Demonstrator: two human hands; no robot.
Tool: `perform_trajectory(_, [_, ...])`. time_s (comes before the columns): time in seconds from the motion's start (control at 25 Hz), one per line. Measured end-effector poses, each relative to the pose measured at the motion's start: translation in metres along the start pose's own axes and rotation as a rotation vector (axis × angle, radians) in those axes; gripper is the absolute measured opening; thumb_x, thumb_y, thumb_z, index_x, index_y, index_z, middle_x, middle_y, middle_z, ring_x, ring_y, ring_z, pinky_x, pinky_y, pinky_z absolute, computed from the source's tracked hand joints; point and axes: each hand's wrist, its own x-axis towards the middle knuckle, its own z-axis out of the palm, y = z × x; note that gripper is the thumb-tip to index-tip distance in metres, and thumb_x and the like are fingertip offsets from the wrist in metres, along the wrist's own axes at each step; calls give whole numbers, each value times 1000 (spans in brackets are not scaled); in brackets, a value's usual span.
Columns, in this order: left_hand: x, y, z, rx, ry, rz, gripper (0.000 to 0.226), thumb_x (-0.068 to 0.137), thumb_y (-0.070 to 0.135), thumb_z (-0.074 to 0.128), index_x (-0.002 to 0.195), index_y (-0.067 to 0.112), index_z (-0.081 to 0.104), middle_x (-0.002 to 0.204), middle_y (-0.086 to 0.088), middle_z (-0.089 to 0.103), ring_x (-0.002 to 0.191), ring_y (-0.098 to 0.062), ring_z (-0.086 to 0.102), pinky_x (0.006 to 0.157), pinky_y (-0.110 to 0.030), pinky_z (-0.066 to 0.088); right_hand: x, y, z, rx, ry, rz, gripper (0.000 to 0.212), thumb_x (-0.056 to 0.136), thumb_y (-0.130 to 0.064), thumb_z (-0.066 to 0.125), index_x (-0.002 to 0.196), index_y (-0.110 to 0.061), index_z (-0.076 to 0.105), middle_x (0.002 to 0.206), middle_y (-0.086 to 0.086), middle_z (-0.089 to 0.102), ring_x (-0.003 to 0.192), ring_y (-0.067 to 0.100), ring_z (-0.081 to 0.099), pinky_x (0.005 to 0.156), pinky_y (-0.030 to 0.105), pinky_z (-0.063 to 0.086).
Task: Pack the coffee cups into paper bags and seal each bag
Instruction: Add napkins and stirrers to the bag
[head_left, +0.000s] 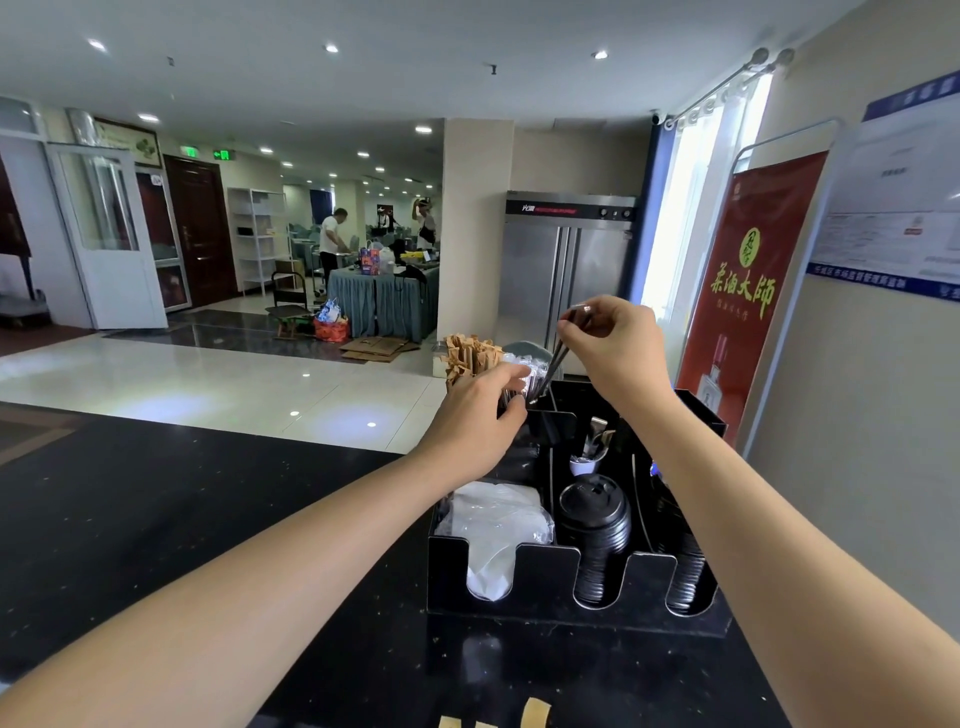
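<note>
The room was bright, lit by small recessed ceiling spotlights (330, 49) and by daylight pouring through the window (691, 208) on the right, which was blown out to white. The pale floor tiles (218, 384) threw back glare spots from the lamps. The black counter (156, 519) stayed dark by contrast. Straight lines bowed near the edges, the wide lens bending the wall notice (893, 208), whose print was too soft to read.
</note>
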Motion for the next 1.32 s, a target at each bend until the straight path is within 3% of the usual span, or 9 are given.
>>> perform_trajectory(0.24, [-10,19,-14,-16,63,38,49,105,28,55,152,23,45,146,4,55,137,-16,43,114,-35,35,-17,-49,-31,104,-52,-83,8,87,-20,80,89,-13,77,76,3,74,69,13,65,77,38,59])
perform_trajectory(0.4, [-23,32,-27,-3,123,89,23,103,29,57,123,23,65,95,8,61,89,-5,50,74,-21,38,-33,-76,-50,217,-143,-105,8,85,-20,84,86,-15,79,66,-7,70,63,9,64,71,32,61])
perform_trajectory(0.48, [-34,38,-35,-52,154,103,15,101,30,61,108,22,71,83,13,64,74,3,55,62,-12,36,-42,-85,-56,261,-188,-110,7,85,-20,84,87,-16,79,67,-7,72,63,8,66,66,26,61])
perform_trajectory(0.68, [-69,45,-52,-195,81,63,8,96,33,69,96,28,76,87,14,77,86,6,67,70,-6,46,-70,-100,-72,480,-365,31,20,75,-25,85,94,-19,80,81,-2,78,73,8,71,72,20,58])
perform_trajectory(0.84, [-105,47,-64,-345,-84,7,13,93,32,73,97,19,77,89,9,79,91,-2,73,82,-12,51,-110,-103,-75,546,-595,123,18,91,-2,71,107,-8,75,90,9,74,77,13,68,77,22,59])
perform_trajectory(0.92, [-125,49,-72,-419,-139,-10,14,94,26,73,101,15,77,91,7,80,94,-4,74,86,-11,51,-130,-105,-74,582,-594,178,14,94,3,64,101,-4,72,95,16,71,77,16,67,77,22,59])
perform_trajectory(1.12, [-179,54,-89,-420,-226,-21,13,96,19,69,106,15,77,92,7,80,96,-3,74,88,-10,50,-183,-112,-70,602,-592,189,8,88,-12,69,94,-7,73,84,1,75,72,11,66,75,22,59])
perform_trajectory(1.2, [-202,53,-96,-405,-251,-19,14,97,16,67,109,16,75,94,7,80,98,-2,73,89,-9,49,-205,-117,-67,602,-596,171,10,82,-18,74,90,-13,77,96,5,77,72,12,67,77,26,60])
perform_trajectory(1.32, [-241,51,-109,-382,-287,-21,14,98,13,66,110,14,74,96,7,80,100,-1,73,93,-11,49,-241,-124,-61,622,-599,178,17,80,-22,76,93,-12,75,91,5,75,76,17,67,83,38,58])
